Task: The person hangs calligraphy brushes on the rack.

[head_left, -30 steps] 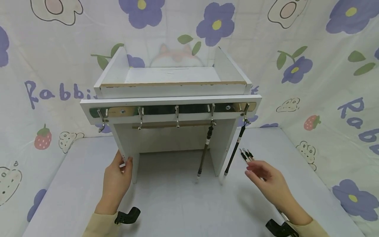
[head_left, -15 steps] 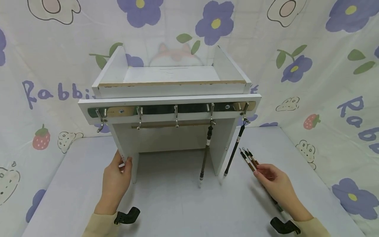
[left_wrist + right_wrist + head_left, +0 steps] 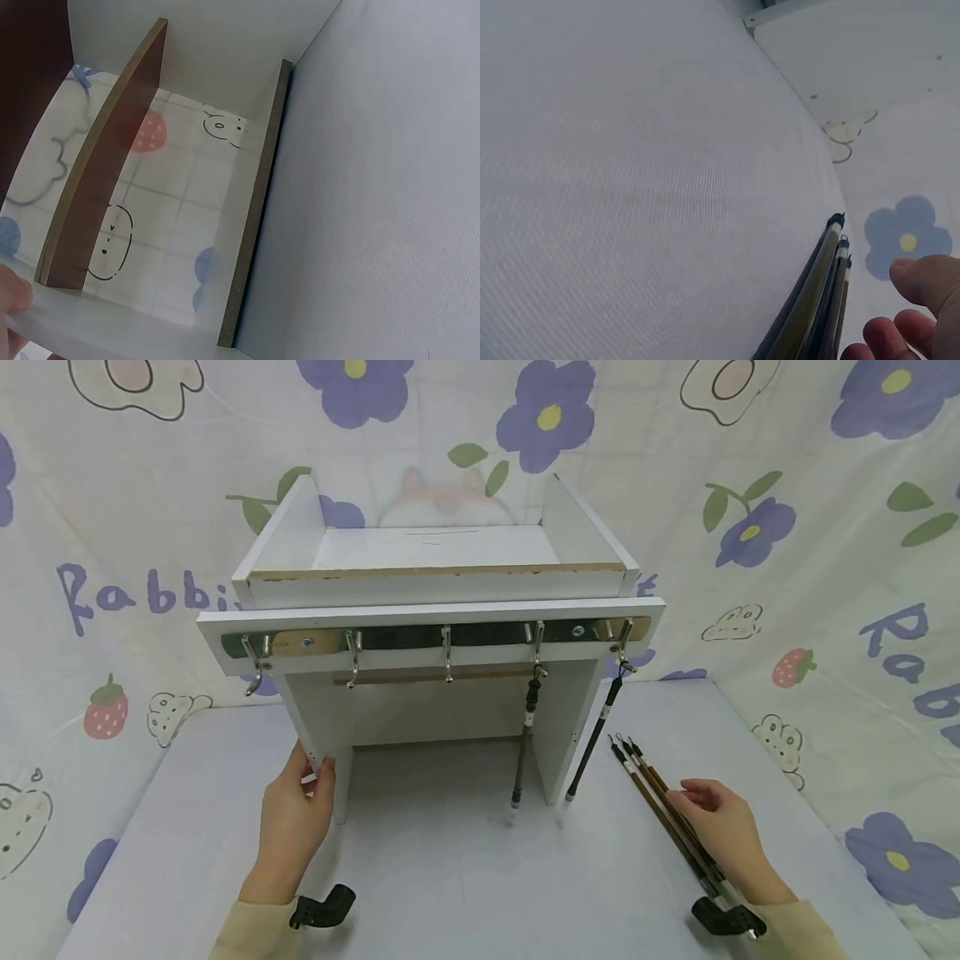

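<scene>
Against flowered backdrop (image 3: 442,410): two hung brushes (image 3: 528,720), three unhung brushes (image 3: 652,801); gripping rack (image 3: 442,590) with left hand (image 3: 296,810), nothing in relaxed right hand (image 3: 723,831).

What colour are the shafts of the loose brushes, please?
The shafts are mostly brown, best seen in the head view.

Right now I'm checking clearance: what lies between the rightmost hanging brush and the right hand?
In the head view, bare tabletop, then three brushes lying side by side, close to the right hand.
</scene>
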`<state>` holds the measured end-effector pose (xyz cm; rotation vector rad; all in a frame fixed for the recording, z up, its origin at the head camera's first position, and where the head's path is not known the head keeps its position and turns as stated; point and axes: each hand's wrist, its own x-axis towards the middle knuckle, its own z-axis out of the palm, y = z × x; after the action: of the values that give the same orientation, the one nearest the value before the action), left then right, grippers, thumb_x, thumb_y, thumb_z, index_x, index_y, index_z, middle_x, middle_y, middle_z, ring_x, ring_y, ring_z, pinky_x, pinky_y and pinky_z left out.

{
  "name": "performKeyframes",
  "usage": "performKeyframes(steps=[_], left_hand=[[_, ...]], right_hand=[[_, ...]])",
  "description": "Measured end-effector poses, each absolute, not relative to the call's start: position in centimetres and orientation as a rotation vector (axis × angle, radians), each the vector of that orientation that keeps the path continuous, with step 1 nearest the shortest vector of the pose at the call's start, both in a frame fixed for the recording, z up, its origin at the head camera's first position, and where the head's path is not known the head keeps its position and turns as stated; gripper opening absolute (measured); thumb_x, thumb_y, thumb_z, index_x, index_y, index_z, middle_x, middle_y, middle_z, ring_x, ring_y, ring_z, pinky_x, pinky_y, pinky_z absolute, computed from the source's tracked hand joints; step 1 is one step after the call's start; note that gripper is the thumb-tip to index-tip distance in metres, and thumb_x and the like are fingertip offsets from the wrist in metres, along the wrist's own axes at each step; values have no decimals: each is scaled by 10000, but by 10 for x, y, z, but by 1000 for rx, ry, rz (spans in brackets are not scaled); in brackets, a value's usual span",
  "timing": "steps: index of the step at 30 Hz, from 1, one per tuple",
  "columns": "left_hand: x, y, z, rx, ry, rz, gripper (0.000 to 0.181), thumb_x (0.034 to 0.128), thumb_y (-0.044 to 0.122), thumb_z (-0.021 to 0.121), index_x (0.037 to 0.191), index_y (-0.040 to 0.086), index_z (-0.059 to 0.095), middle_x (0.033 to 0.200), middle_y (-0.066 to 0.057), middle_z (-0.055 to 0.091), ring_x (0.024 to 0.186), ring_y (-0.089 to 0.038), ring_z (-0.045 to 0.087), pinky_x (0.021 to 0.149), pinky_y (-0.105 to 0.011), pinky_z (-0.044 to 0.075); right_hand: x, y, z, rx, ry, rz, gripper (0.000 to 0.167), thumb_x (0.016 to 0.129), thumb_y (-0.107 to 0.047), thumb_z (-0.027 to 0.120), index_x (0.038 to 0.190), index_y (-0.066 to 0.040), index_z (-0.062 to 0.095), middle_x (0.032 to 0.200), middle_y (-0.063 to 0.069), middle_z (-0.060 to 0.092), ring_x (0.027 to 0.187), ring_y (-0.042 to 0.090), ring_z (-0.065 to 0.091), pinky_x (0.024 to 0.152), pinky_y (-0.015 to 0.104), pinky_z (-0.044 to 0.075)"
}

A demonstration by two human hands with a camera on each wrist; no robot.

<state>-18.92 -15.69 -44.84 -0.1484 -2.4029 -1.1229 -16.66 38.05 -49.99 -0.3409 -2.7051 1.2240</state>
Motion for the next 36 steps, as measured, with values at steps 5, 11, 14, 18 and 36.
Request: performKeyframes(steps=[5,11,14,18,36], left_hand=[[-189,-157,-448,-149,-2405,-1126,366,994,186,538,1345,92,496,1166,-222,632,913,-378,675,724,-500,573],[-188,-157,-450,-156,-2401,-1133,366,993,169,536,1343,71,496,1161,-230,631,908,-385,675,722,-500,571],[-188,-157,-450,-157,-2391,-1130,352,989,159,540,1326,64,505,1152,-216,637,920,-366,673,731,-492,571],[-188,-158,-449,-149,-2386,-1128,346,988,153,542,1321,66,509,1147,-200,641,929,-347,670,737,-489,571],[-188,-156,-447,-141,-2401,-1157,366,995,176,532,1349,87,499,1176,-217,631,938,-377,669,739,-501,569]], right_hand=[[-170,388,-507,-402,-2718,1253,598,903,-518,618,1267,-46,570,1098,117,660,934,169,588,677,181,488],[-171,393,-511,-503,-2730,1264,593,899,-526,619,1243,-43,585,1088,119,651,892,163,588,654,206,498],[-171,393,-512,-529,-2729,1266,585,896,-524,626,1233,-47,596,1080,117,658,885,166,594,646,215,497],[-173,392,-513,-507,-2723,1280,582,889,-513,642,1229,-42,598,1077,113,665,884,157,602,648,206,496],[-177,396,-512,-409,-2827,1250,438,913,-341,673,1162,11,596,1009,110,654,855,194,602,646,241,509]])
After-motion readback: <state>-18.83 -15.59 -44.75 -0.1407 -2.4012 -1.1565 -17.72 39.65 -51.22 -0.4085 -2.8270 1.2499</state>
